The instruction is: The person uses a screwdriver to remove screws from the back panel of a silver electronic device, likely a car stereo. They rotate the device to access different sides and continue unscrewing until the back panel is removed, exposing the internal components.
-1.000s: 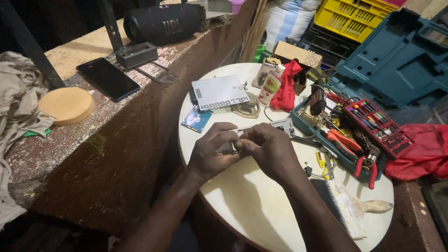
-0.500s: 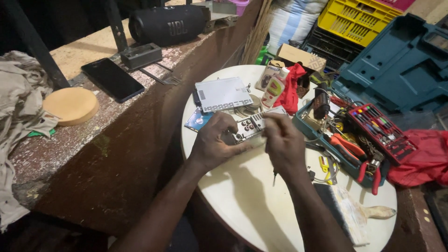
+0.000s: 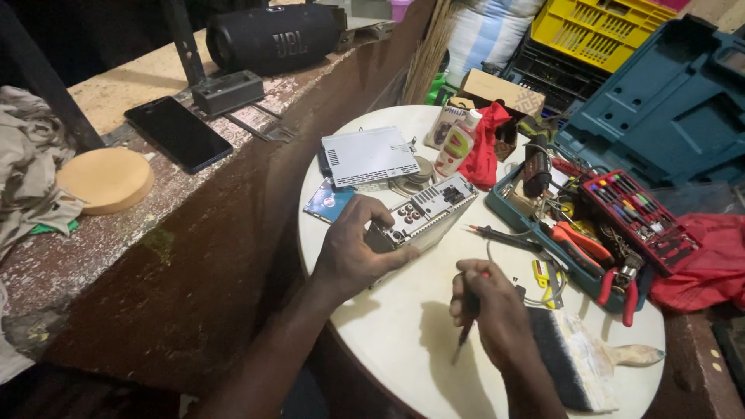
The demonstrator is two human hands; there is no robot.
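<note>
Left hand grips the near end of a silver car-stereo faceplate – fingers curled over its top edge, thumb along the side, pinching it. The faceplate lies tilted on the round white bench, buttons facing up, roughly at bench centre-left. Right hand is apart from it, nearer the bench's front edge, fingers pressed together around a thin dark screwdriver whose tip points down toward the bench top; cannot tell if the tip touches.

Just behind the faceplate: a white vented box, with a blue card poking out under it. A small white bottle stands beside a red cloth. Right of the faceplate a teal tool tray holds orange-handled pliers, and a red bit case is open with coloured bits. A probe with red tip lies between faceplate and tray. A wide paintbrush lies just beside the right hand – bristles toward the wrist.

On the raised wooden ledge at left: a black cylinder speaker, a dark phone, a round tan pad. A yellow crate and a teal tool case sit behind.
</note>
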